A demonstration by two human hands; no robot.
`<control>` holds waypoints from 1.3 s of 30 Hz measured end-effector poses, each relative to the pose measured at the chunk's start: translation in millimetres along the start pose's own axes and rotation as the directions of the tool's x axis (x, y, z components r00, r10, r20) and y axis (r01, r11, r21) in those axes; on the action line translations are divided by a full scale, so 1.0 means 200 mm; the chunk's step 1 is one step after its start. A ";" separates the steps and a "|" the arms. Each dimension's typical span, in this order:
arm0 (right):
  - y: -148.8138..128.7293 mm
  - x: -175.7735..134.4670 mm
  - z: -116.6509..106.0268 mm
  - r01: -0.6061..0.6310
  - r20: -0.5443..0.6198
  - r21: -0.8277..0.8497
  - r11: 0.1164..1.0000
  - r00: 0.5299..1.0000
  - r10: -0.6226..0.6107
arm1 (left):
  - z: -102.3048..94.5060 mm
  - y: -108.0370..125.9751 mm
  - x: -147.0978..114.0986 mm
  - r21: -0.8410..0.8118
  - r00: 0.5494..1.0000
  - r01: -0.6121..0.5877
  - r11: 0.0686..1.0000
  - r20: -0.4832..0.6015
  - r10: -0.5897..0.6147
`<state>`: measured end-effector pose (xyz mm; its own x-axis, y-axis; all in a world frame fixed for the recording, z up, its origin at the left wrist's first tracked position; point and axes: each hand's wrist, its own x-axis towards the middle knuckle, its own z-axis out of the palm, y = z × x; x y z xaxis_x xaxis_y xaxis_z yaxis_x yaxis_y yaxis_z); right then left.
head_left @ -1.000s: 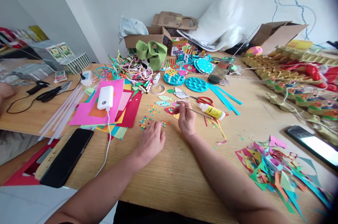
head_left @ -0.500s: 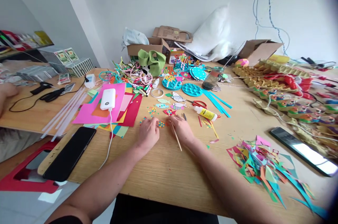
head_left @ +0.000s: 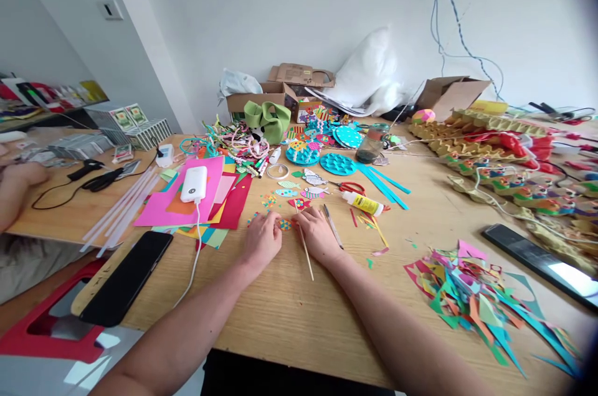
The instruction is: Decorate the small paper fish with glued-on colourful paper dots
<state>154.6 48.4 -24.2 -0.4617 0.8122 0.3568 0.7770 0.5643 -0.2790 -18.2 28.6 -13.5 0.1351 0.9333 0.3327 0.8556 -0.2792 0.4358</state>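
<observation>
While both hands rested mid-desk [head_left: 289, 321], left hand [head_left: 262, 239] pinched a dotted cutout [head_left: 283, 224]; right hand [head_left: 318, 235] gripped a stick [head_left: 306, 254], touching the cutout.

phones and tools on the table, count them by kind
phones: 2
power bank: 1
red scissors: 1
glue bottle: 1
stick in right hand: 1
total: 6
</observation>
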 end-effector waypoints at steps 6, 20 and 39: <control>0.01 0.01 0.03 0.003 -0.066 0.093 0.996 0.998 0.003 | 0.01 -0.01 0.00 -0.088 1.000 -0.002 0.996 -0.021 0.000; 0.01 0.00 0.01 -0.026 -0.278 0.377 0.926 0.950 0.140 | 0.07 -0.09 0.06 -0.595 0.986 0.110 0.796 -0.034 -0.162; -0.05 0.01 0.00 -0.199 0.084 0.942 0.271 0.920 0.383 | 0.02 -0.04 0.05 -0.838 0.974 0.214 0.502 0.143 -0.177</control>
<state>146.1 45.1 -21.3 -0.1628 0.9757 0.1466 -0.1009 0.1313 -0.9862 -20.8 40.4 -17.2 0.0515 0.9905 0.1277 0.0393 -0.1298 0.9908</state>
